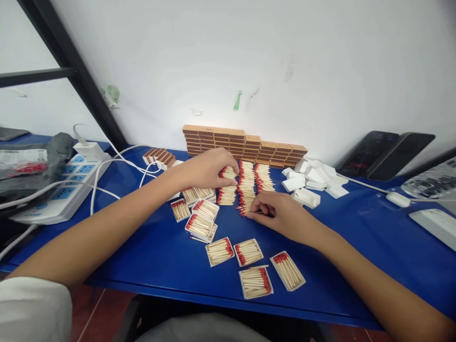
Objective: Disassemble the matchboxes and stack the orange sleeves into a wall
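Loose red-headed matches (pixel 246 183) lie in three long rows on the blue table. My left hand (pixel 210 168) reaches over the left row, thumb and fingers curved around a bunch of matches (pixel 228 172) there. At the near end of the middle row, my right hand (pixel 280 211) is closed, its thumb and forefinger on the ends of some matches (pixel 244 209). Several white matchbox trays filled with matches, such as one tray (pixel 219 251), lie in front of the hands. More filled trays (pixel 201 224) overlap beneath my left forearm.
Stacked brown matchbox sleeves (pixel 245 145) line the wall. White matchbox trays (pixel 317 178) are heaped at right, near two dark phones (pixel 384 152). At left stand a power strip (pixel 67 185) with white cables and a small row of matchboxes (pixel 159 156).
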`<state>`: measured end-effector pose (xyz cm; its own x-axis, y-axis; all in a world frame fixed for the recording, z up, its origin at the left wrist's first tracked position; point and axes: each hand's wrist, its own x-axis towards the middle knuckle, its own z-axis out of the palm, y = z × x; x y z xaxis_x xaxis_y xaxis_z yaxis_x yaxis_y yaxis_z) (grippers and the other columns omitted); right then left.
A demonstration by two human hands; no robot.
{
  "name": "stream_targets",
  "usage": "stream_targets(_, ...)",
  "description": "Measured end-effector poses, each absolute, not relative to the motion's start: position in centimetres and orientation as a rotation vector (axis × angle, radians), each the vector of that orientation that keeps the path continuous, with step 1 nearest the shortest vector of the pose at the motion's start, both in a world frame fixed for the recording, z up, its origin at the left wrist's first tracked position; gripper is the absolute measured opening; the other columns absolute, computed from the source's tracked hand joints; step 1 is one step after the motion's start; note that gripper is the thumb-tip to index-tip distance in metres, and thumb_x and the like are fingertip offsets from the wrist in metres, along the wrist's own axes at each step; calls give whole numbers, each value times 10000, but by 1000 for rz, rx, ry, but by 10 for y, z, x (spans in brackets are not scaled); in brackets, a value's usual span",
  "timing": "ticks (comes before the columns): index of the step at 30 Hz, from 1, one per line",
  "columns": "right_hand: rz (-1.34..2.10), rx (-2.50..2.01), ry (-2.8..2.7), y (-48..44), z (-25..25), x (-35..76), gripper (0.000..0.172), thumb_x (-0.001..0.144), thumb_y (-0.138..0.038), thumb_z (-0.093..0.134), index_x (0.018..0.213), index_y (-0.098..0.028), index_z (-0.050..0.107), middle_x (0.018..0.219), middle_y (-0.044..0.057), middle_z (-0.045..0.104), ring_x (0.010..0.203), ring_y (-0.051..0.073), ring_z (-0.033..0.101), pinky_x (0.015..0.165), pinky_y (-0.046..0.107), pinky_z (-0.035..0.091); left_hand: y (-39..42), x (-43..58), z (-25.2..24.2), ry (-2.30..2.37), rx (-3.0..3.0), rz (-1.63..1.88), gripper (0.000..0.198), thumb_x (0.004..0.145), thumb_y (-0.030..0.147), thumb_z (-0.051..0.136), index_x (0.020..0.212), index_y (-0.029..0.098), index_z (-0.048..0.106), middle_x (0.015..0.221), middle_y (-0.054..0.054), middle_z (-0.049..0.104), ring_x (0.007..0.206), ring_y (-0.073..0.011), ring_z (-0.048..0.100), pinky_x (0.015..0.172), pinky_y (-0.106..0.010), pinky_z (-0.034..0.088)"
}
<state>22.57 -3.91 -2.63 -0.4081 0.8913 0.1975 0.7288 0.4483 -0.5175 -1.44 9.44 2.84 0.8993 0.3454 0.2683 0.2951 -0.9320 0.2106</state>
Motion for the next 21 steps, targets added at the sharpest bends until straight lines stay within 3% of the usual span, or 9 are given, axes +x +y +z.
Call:
stream_targets(10,386,-1393,-2239,-40,-27,225,118,970,-303,683,880,-228,694,754,3,622,664,159,539,622,293,397,91,-13,29,503,2891,440,252,917,375,737,1095,199,764,1095,-89,754,1080,-246,660,972,-375,477)
stream_targets(16,454,-1524,-2396,-41,-6,252,153,920,-393,735,915,-242,712,825,14,669,710,177,580,648,306,416,88,-12,30,492,2879,385,182,888,381,774,850,204,755,980,-72,731,1027,-243,653,930,-367,478)
stream_targets(21,583,-1537,-2426,-40,-8,252,175,972,-348,640,852,-232,693,758,14,643,677,173,559,621,308,407,87,-13,31,491,2869,431,200,904,391,751,965,201,764,1053,-86,747,1063,-246,654,963,-372,473)
